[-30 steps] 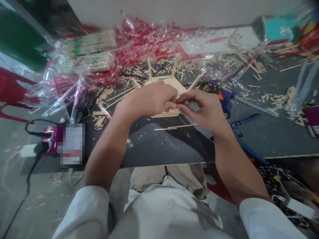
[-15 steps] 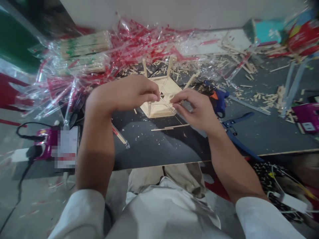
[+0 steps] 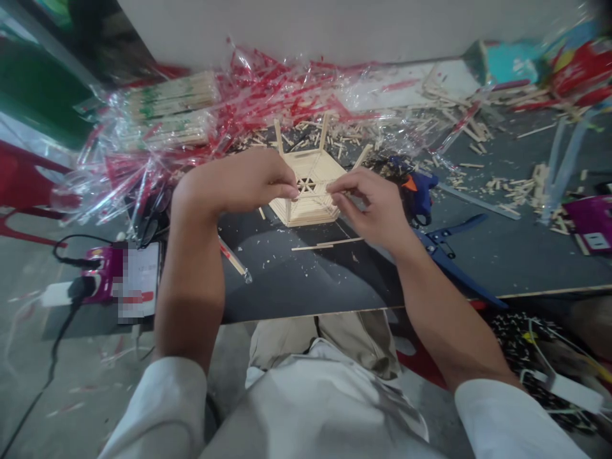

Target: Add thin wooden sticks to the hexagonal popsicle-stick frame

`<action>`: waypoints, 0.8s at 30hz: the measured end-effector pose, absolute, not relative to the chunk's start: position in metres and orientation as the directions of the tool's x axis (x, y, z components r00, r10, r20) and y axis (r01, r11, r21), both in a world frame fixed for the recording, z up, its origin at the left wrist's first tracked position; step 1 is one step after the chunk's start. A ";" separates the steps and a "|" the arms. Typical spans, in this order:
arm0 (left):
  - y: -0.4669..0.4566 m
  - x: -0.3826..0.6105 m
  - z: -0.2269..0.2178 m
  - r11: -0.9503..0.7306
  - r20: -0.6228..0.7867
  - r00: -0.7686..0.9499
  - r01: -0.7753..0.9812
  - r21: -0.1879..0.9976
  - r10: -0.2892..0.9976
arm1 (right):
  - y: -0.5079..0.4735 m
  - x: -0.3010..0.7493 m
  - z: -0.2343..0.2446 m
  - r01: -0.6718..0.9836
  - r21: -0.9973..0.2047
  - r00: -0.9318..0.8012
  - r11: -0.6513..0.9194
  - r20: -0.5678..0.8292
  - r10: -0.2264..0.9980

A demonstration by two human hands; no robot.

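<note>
A six-sided frame [image 3: 313, 213] of stacked thin wooden sticks lies on the dark table, with several short stick posts rising from its corners and a spoked opening in the middle. Over its left part my left hand [image 3: 253, 182] is closed in a pinch, fingertips down. My right hand [image 3: 370, 204] pinches at the frame's right side. A thin wooden stick [image 3: 313, 196] runs between the two sets of fingertips, low over the frame; its ends are hidden in my fingers. Loose sticks [image 3: 318, 246] lie in front of the frame.
Blue cutting pliers [image 3: 447, 248] and a blue glue gun [image 3: 421, 191] lie to the right. Behind are wrapped stick bundles [image 3: 167, 105], crumpled red-and-clear wrappers [image 3: 287, 83] and stick offcuts [image 3: 507, 188]. A phone [image 3: 143, 274] and purple power strip [image 3: 102, 274] are at left.
My left fingertips have shifted slightly left, away from the right ones, showing more of the frame's middle opening. My right hand has barely moved. The view has turned a little.
</note>
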State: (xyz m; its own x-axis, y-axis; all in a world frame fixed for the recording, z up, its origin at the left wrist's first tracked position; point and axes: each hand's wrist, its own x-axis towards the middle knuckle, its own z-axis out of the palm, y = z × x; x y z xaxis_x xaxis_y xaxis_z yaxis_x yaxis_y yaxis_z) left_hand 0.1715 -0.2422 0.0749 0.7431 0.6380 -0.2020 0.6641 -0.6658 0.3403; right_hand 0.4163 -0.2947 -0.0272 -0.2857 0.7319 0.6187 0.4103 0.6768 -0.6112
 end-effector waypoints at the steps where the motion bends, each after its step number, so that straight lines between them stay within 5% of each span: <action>1: -0.242 0.172 0.075 -0.662 -0.214 0.739 0.670 0.337 0.639 | -0.295 0.416 -0.027 0.417 -0.612 -0.281 0.672 0.616 0.736; 24: -0.249 0.197 0.072 -0.682 -0.259 0.763 0.645 0.345 0.592 | -0.294 0.414 -0.034 0.413 -0.605 -0.275 0.681 0.630 0.726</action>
State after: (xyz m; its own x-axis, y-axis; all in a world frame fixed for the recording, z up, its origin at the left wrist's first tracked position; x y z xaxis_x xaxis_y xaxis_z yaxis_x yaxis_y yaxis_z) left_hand 0.1972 -0.2494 0.0725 0.7634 0.5917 -0.2589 0.6453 -0.6816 0.3451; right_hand 0.4137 -0.2939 -0.0336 -0.2747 0.7264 0.6300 0.4130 0.6808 -0.6050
